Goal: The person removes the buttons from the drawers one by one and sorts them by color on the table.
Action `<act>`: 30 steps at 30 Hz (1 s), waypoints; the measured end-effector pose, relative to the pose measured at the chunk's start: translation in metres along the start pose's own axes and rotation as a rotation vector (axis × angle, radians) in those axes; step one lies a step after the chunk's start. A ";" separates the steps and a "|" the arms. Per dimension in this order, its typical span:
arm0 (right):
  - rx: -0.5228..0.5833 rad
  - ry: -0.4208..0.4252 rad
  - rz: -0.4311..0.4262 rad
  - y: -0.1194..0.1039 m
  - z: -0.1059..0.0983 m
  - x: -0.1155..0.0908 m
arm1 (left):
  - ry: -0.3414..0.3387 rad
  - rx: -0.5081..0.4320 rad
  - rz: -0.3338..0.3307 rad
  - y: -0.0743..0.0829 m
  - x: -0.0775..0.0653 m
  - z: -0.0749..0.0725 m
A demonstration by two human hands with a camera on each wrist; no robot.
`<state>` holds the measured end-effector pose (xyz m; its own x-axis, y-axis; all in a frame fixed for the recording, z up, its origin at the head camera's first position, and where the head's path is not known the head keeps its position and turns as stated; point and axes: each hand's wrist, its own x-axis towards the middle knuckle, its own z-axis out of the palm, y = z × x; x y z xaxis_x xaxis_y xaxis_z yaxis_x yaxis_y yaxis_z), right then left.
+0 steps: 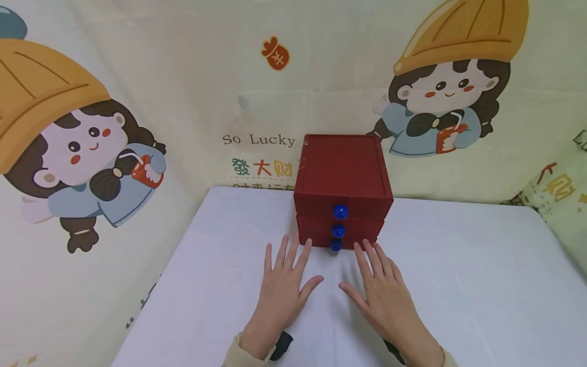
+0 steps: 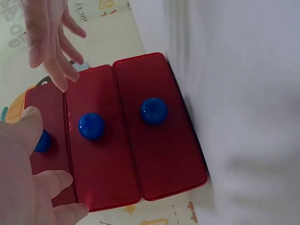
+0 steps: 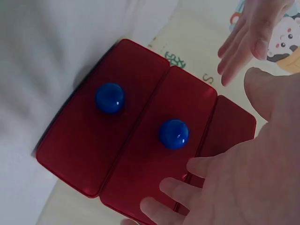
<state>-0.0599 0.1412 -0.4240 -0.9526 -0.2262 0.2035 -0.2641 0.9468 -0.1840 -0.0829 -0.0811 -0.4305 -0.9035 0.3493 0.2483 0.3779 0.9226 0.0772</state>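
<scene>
A dark red box with drawers [image 1: 344,168] stands on the white table. Three blue round knobs run down its front: an upper knob [image 1: 341,212], a middle knob [image 1: 338,231] and a lower knob [image 1: 336,245]. Its drawer fronts [image 2: 159,154] look closed in the left wrist view. My left hand [image 1: 283,288] hovers before the box's left side, fingers spread and straight. On the other side my right hand [image 1: 387,295] is held likewise, fingers extended toward the front. Neither hand holds anything; whether the fingertips touch the box cannot be told.
The white table [image 1: 458,265] extends to both sides of the box. Behind it hangs a cream cloth [image 1: 192,102] printed with cartoon figures and lettering. Dark straps [image 1: 282,346] show at the wrists below the sleeves.
</scene>
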 end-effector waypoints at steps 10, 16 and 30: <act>0.157 0.071 -0.025 -0.003 -0.001 0.011 | 0.076 -0.154 -0.018 -0.007 0.011 -0.007; 0.262 0.135 -0.038 -0.005 -0.001 0.016 | 0.171 -0.286 -0.015 -0.011 0.017 -0.010; 0.449 0.192 -0.010 -0.005 -0.004 0.028 | 0.278 -0.446 -0.055 -0.014 0.032 -0.007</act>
<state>-0.0850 0.1311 -0.4133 -0.9158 -0.1489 0.3731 -0.3526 0.7426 -0.5693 -0.1155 -0.0845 -0.4166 -0.8597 0.1895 0.4744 0.4353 0.7579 0.4859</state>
